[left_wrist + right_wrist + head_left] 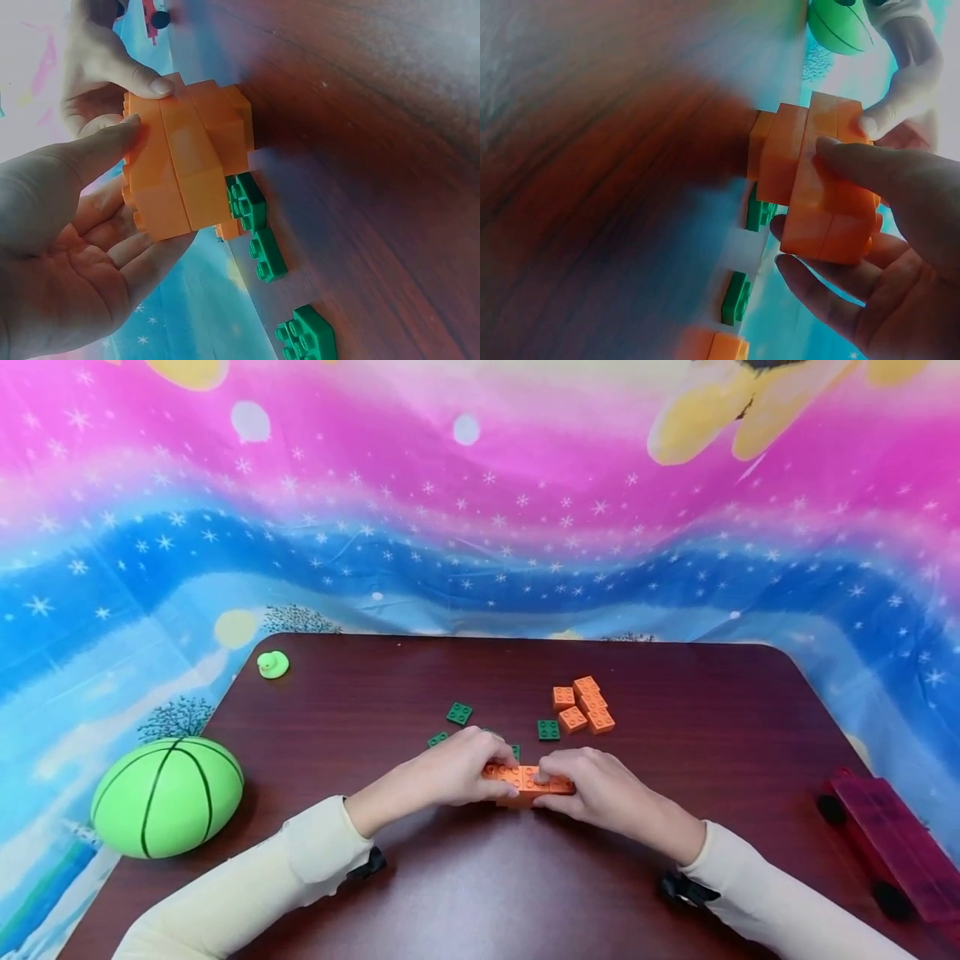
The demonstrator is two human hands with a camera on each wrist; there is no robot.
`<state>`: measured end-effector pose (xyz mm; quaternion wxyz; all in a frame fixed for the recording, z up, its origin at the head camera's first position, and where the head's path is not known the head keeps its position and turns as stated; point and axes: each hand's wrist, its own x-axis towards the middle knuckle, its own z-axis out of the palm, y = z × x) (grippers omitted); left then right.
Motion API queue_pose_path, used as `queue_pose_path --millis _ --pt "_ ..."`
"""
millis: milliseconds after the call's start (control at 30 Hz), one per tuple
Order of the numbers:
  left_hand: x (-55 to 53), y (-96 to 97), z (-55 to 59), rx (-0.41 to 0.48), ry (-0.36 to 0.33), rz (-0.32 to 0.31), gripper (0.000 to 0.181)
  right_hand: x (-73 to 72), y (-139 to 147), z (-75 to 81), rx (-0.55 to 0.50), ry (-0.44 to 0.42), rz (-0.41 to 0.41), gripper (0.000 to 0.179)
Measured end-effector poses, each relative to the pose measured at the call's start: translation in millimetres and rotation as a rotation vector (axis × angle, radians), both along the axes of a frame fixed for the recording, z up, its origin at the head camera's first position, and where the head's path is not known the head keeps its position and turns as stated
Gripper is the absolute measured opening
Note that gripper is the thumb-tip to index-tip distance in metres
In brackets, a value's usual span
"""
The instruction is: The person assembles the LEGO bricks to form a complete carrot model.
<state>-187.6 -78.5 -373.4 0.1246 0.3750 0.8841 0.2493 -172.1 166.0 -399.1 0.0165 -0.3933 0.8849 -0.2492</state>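
Orange brick stack [184, 161], perhaps touching table [480, 893], left hand [471, 768], right hand [600, 782] gripping

The head view is bright and fairly even, with a pale glare on the near part of the table [495, 893]; toward the left edge, the ball [167, 797] looks stretched. Both wrist views are dimmer and hazy, the cloth [480, 510] washed pale in places. A dark shadow falls beside the orange bricks [176, 165], and the wood grain looks soft.
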Motion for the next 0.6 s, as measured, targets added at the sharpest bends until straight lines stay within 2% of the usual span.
queue_pose_path --millis 200,333,433,500,600 --pt "1.7 1.3 -0.7 0.000 0.016 0.000 0.026 -0.5 0.6 -0.1 -0.015 0.007 0.002 0.022" --pt "-6.2 3.7 1.5 0.017 -0.006 -0.042 0.026 1.6 2.6 -1.2 -0.018 0.006 0.002 0.023" --pt "-23.0 8.3 8.8 0.016 0.001 -0.026 0.030 3.3 4.8 -1.7 -0.031 0.021 0.003 0.024" --pt "-39.3 11.7 14.3 0.001 0.032 0.011 0.032 4.2 5.3 -0.4 -0.032 0.027 -0.003 0.022" --pt "-66.9 19.0 18.7 -0.067 0.096 0.051 0.032 5.5 6.3 0.8 -0.016 0.009 -0.022 0.020"
